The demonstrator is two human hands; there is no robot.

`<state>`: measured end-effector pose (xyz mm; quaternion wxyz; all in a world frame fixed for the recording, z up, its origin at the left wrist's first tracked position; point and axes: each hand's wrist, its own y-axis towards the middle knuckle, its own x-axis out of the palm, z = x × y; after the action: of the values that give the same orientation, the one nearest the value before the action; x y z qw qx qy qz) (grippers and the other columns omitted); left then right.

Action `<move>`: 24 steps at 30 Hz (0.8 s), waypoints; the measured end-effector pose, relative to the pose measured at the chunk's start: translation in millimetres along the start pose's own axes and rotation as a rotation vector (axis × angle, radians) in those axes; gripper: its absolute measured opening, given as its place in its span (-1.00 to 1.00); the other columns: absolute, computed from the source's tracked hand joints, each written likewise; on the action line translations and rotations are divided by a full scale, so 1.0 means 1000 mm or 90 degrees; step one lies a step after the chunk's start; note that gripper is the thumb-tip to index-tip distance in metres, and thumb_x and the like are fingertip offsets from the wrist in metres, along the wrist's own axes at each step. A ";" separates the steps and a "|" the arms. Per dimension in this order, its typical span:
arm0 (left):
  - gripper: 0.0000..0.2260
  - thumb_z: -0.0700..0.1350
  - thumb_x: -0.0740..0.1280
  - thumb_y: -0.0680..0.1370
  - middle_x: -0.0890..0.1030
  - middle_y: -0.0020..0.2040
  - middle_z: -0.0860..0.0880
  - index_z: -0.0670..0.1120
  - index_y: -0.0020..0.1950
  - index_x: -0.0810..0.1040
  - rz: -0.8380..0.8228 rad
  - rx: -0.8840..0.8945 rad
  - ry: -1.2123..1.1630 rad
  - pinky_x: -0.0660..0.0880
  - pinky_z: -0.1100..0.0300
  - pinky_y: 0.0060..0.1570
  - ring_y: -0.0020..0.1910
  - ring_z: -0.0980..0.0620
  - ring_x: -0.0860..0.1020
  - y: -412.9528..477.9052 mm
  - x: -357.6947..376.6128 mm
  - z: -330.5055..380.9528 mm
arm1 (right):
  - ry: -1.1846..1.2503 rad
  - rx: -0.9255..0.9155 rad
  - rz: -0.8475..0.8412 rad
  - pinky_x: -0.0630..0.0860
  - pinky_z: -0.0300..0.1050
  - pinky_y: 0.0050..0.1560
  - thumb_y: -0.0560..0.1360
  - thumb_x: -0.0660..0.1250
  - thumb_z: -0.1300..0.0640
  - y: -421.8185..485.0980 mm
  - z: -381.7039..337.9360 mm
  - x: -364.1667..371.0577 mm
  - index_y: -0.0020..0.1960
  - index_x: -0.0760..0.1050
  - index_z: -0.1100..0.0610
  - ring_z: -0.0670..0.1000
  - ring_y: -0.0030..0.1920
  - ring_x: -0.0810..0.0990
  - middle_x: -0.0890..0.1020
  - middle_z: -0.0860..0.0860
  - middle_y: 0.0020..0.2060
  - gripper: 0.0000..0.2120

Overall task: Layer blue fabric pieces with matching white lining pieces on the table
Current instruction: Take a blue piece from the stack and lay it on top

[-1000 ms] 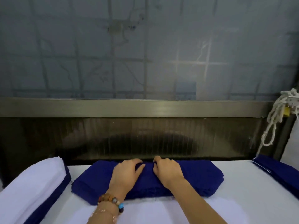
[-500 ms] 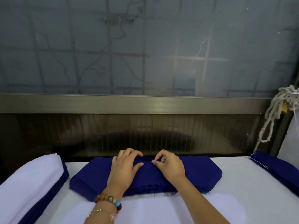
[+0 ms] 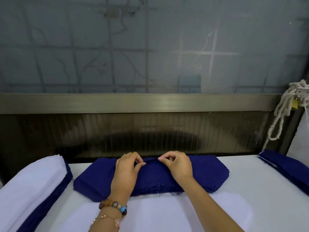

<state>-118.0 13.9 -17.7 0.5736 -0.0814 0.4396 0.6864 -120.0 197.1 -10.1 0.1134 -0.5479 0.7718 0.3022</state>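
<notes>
A thick stack of dark blue fabric pieces [image 3: 93,180] lies across the middle of the white table. Both hands are on its far edge. My left hand [image 3: 127,169] pinches the top blue piece between thumb and fingertips. Just right of it, my right hand [image 3: 178,164] pinches the same top piece, and the cloth rises in a small ridge between them. In front of the stack a white lining piece [image 3: 158,215] lies flat on the table, partly under my forearms.
At the left sits a pile of white pieces [image 3: 30,186] on top of blue ones [image 3: 50,200]. Another blue stack [image 3: 287,164] lies at the right edge. Behind the table is a dark panel with a metal rail [image 3: 133,102]; a knotted rope [image 3: 282,111] hangs at right.
Both hands went from lying flat on the blue stack to curling their fingers at its far edge and pinching up the top piece.
</notes>
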 end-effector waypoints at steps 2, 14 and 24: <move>-0.86 -0.05 0.41 0.51 0.50 -0.17 0.19 0.12 -0.17 0.48 -0.001 -0.011 0.004 0.45 0.20 -0.04 -0.05 0.14 0.46 0.000 0.000 0.001 | -0.007 -0.033 -0.014 0.38 -0.38 -0.35 0.41 0.46 -0.07 -0.001 0.000 -0.002 -0.14 0.61 -0.23 -0.11 -0.29 0.48 0.51 -0.13 -0.27 -0.93; -0.93 -0.03 0.41 0.49 0.58 -0.21 0.14 0.10 -0.12 0.54 0.118 0.122 0.262 0.37 0.04 0.11 -0.11 0.06 0.53 -0.008 -0.003 0.012 | -0.060 0.001 0.007 0.39 -0.37 -0.24 0.34 0.52 -0.09 0.000 0.002 0.003 -0.23 0.52 -0.10 -0.14 -0.11 0.51 0.49 -0.17 -0.12 -0.82; -0.91 -0.06 0.47 0.45 0.60 -0.20 0.13 0.09 -0.13 0.58 0.139 0.097 0.295 0.32 -0.06 0.25 -0.07 0.05 0.54 -0.007 -0.010 0.010 | -0.007 0.015 0.004 0.39 -0.34 -0.23 0.33 0.53 -0.05 -0.002 0.002 0.001 -0.26 0.57 -0.11 -0.12 -0.11 0.50 0.49 -0.14 -0.13 -0.86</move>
<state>-104.9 13.6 -9.2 0.3848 -0.1448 0.6160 0.6720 -119.3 197.1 -12.9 0.1233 -0.5424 0.7762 0.2968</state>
